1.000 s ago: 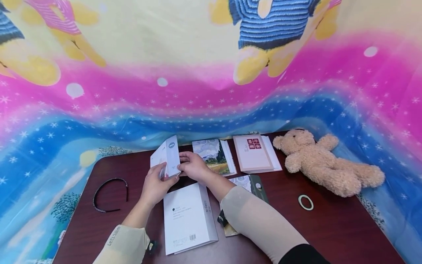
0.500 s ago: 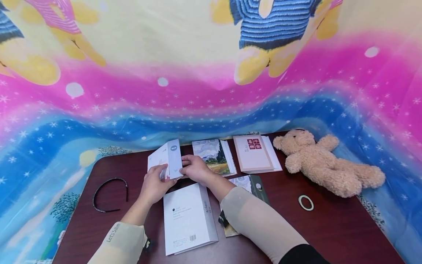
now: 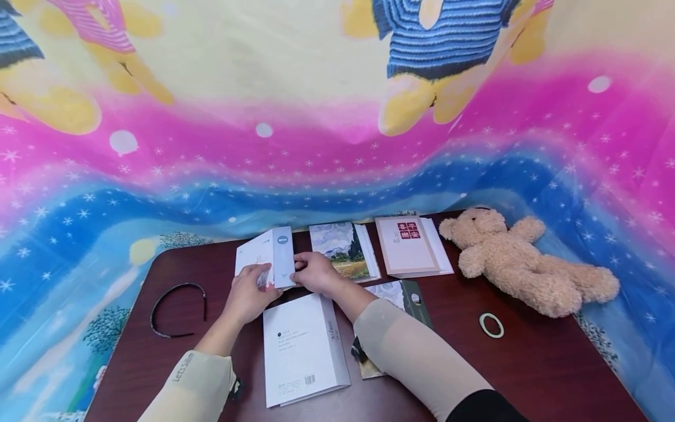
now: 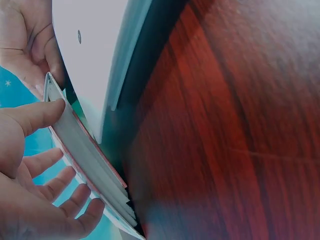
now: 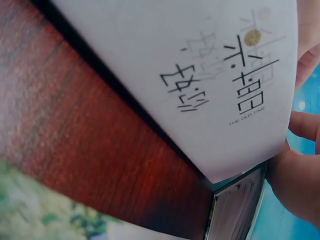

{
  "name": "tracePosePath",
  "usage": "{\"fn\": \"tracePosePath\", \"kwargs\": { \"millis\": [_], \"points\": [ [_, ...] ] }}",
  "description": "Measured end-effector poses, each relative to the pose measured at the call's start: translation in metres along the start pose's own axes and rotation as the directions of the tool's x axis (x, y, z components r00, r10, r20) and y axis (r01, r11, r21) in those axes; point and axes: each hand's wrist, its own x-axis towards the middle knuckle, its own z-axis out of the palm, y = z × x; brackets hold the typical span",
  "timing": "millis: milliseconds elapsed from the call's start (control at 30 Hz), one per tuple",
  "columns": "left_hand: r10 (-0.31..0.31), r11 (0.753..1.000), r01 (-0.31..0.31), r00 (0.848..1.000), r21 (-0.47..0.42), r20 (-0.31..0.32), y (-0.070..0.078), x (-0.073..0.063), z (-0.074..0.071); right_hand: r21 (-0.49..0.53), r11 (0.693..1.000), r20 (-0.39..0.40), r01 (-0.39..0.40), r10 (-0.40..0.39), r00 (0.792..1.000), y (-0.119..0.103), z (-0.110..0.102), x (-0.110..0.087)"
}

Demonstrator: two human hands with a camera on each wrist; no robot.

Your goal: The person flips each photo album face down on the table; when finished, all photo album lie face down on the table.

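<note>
A white book (image 3: 256, 252) with a light blue strip along its right side lies at the back left of the table. My left hand (image 3: 249, 294) holds its lower edge; in the left wrist view the thumb (image 4: 42, 116) touches the page edges and the fingers lie against the cover. At the book's right edge, my right hand (image 3: 316, 273) pinches the corner between thumb and fingers. Just in front of both hands lies a larger white book (image 3: 300, 351), its cover slightly raised, with dark lettering on the spine seen in the right wrist view.
Right of the held book lie a landscape-painting book (image 3: 337, 249) and a pink-covered book (image 3: 408, 249). Another painted book (image 3: 387, 293) is partly under the right forearm. A black headband (image 3: 153, 310) lies left; a pale green ring (image 3: 491, 325) and a teddy bear (image 3: 519, 258) lie right.
The book between my hands has come down from a steeper tilt to lie flatter on the table. Both hands have followed it slightly downward, keeping their hold.
</note>
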Motion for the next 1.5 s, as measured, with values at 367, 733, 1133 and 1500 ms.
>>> {"fn": "tracePosePath", "kwargs": {
  "millis": [367,733,1133,1500],
  "points": [
    [0.033,0.997,-0.03,0.999,0.075,-0.038,-0.006,0.005,0.003,-0.192,0.981,0.016,0.026,-0.023,1.0,0.003,0.0,0.001],
    [-0.021,0.984,0.026,0.999,0.179,-0.025,-0.004,0.006,0.008,-0.385,0.92,0.097,0.071,-0.037,0.995,-0.001,0.005,-0.004],
    [-0.033,0.977,0.038,0.999,0.209,-0.029,-0.002,0.009,0.011,-0.19,0.98,0.127,0.06,-0.036,0.991,0.004,-0.004,-0.007],
    [-0.004,0.993,0.002,1.0,0.117,0.016,0.003,0.005,0.007,-0.139,0.983,0.135,0.116,-0.097,0.986,0.005,-0.017,-0.016]
  ]
}}
